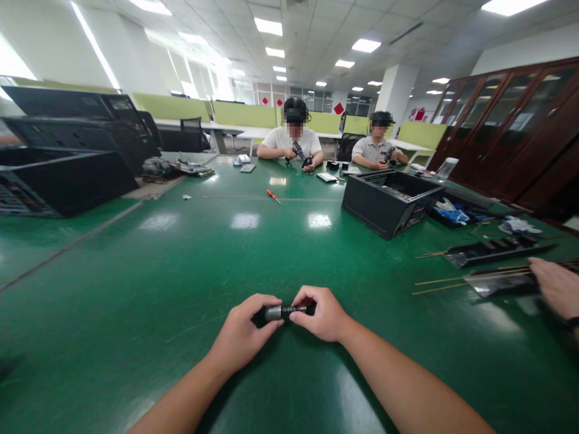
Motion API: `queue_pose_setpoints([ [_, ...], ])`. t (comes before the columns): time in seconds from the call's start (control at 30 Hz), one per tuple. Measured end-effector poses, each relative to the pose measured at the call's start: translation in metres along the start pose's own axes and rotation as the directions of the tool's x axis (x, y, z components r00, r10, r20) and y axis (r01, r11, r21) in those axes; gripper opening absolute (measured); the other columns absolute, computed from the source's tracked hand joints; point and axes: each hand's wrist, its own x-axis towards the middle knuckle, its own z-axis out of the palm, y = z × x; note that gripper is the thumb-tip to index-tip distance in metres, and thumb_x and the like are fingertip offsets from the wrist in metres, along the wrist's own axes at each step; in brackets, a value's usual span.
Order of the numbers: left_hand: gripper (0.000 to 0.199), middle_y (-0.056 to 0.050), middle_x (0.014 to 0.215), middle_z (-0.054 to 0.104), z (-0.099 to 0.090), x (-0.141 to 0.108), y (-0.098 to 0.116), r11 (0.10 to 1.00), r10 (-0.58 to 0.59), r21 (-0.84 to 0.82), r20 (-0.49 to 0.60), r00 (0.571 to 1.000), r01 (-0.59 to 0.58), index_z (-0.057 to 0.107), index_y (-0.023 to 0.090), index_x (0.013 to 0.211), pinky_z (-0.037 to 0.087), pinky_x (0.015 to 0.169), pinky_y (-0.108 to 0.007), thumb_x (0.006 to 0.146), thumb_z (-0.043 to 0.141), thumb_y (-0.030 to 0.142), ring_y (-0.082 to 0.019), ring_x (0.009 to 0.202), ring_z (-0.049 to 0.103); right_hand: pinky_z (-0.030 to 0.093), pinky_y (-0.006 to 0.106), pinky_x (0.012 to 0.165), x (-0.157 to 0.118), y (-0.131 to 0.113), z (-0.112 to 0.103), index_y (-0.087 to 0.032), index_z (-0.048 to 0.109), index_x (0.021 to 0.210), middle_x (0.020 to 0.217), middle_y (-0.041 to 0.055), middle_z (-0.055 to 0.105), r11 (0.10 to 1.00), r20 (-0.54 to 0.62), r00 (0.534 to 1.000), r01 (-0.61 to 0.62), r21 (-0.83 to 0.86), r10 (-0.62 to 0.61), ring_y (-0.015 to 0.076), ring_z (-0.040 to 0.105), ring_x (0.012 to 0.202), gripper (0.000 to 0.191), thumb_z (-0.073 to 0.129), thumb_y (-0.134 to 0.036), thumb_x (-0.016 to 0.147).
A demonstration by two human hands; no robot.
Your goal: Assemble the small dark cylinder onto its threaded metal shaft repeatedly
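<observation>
A glossy green tabletop [194,253] spreads across a bright office. Close to its near edge, centrally, a small silver-and-black cylindrical metal piece [274,313] lies level between the person's two hands. The left hand [244,328] grasps its wide silver end; the right hand [326,315] pinches its narrow opposite end between thumb and fingers. At the far right, another person's hand [556,288] is beside thin brass-coloured rods [438,281]. Farther off sits an open black metal computer case [368,208], with an orange-handled screwdriver [272,194] well to its left. Across the table, a person in a white shirt [270,143] holds a dark handheld power tool [298,150].
</observation>
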Motion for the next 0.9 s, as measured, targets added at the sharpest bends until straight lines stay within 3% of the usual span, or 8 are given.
queue_pose_setpoints([
  [0.9,0.023,-0.003,0.098,0.072,-0.0024,0.0001,0.0008,1.0,0.02,0.014,-0.06,0.998,-0.019,0.067,0.023,0.102,0.054,0.085,-0.032,0.08,0.069,0.028,-0.019,0.092,0.067,0.043,0.025,0.063,0.0009,-0.0009,-0.0016,-0.018,0.064,0.077,0.067,-0.0024,0.061,0.997,-0.034,0.999,-0.007,0.073,0.009,0.013,0.055,0.062,0.008,0.071,-0.019,0.072],
])
